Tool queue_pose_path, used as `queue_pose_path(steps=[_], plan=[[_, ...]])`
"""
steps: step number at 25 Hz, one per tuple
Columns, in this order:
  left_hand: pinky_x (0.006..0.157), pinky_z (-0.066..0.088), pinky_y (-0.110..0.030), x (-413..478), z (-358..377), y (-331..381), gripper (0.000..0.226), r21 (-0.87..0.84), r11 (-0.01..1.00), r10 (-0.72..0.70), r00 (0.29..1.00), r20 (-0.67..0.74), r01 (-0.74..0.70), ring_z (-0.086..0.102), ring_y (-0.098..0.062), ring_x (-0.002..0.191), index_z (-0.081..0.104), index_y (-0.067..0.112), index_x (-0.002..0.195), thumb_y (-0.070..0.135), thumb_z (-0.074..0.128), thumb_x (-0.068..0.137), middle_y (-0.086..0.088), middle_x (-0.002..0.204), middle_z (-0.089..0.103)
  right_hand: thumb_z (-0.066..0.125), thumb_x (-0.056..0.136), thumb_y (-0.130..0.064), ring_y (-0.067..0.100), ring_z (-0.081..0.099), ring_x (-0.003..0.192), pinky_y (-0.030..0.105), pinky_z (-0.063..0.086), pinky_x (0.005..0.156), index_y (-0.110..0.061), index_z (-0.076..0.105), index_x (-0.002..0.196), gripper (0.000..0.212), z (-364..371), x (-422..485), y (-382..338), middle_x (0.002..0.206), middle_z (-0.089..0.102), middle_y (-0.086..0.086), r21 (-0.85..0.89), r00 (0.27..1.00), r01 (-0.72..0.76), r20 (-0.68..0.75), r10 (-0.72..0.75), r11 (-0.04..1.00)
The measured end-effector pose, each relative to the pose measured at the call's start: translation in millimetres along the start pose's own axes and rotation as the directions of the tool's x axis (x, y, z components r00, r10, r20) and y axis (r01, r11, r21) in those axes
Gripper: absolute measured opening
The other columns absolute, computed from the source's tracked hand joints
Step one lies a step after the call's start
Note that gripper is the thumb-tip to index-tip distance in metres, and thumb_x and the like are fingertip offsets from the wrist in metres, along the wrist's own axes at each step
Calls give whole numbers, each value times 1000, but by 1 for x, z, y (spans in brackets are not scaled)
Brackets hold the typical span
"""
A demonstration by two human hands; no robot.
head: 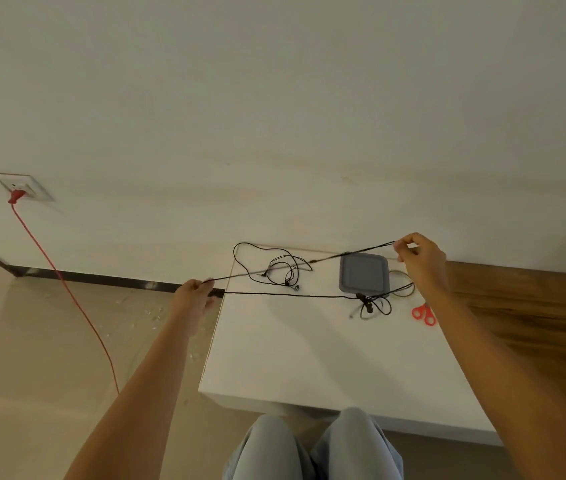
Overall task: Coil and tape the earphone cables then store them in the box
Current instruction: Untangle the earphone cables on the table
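The right hand [420,258] has its grip pinched on the black earphone cable [292,296], above the grey box [363,274]. The left hand [194,292] clamps the far fold just off the worktop's [309,358] left edge. The cable's long axis runs left to right, taut, its bunched end lying nearer the right hand.

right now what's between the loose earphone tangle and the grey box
Head view: bare white table between the loose earphone tangle and the grey box, crossed above by the taut cable that the left hand and right hand pinch.
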State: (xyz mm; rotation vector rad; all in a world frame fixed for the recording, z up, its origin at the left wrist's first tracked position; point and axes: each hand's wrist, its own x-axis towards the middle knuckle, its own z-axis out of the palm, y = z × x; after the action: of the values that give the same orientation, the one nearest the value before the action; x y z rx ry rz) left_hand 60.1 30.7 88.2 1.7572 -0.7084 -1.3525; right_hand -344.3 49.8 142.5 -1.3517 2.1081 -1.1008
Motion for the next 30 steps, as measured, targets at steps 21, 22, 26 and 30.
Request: queue_pose_path(steps=[21, 22, 26, 30], plan=[[62, 42, -11, -99, 97, 13, 21, 273, 832, 260, 774, 577, -483, 57, -4, 64, 70, 18, 91, 29, 52, 94, 9, 89, 71, 38, 101, -5, 19, 65, 70, 25, 56, 63, -6, 60, 96, 22, 28, -70, -89, 77, 65, 8, 477, 755, -512, 646, 109, 714], [63, 42, -11, -97, 93, 13, 23, 320, 781, 326, 788, 523, -536, 59, -4, 67, 70, 19, 89, 28, 50, 95, 8, 87, 72, 38, 102, -11, 22, 68, 68, 31, 57, 64, -7, 59, 96, 23, 26, -72, -89, 76, 66, 9, 430, 800, -400, 594, 81, 809], [58, 40, -23, -68, 48, 6, 28, 700, 428, 400, 814, 420, -572, 59, -14, 71, 60, 23, 67, 37, 53, 90, 7, 70, 64, 39, 102, -18, 16, 57, 51, 22, 47, 51, -8, 58, 93, 23, 16, -65, -59, 69, 62, 9, 153, 948, 14, 312, -62, 988], [58, 34, -25, -36, -2, -20, 32, 861, 181, 361, 846, 392, -476, 54, -19, 69, 48, 19, 60, 38, 63, 81, 5, 66, 54, 49, 97, -22, 15, 53, 68, 24, 41, 59, -10, 60, 97, 16, 8, -41, -12, 79, 62, 5, -55, 973, 51, 229, -37, 997]])
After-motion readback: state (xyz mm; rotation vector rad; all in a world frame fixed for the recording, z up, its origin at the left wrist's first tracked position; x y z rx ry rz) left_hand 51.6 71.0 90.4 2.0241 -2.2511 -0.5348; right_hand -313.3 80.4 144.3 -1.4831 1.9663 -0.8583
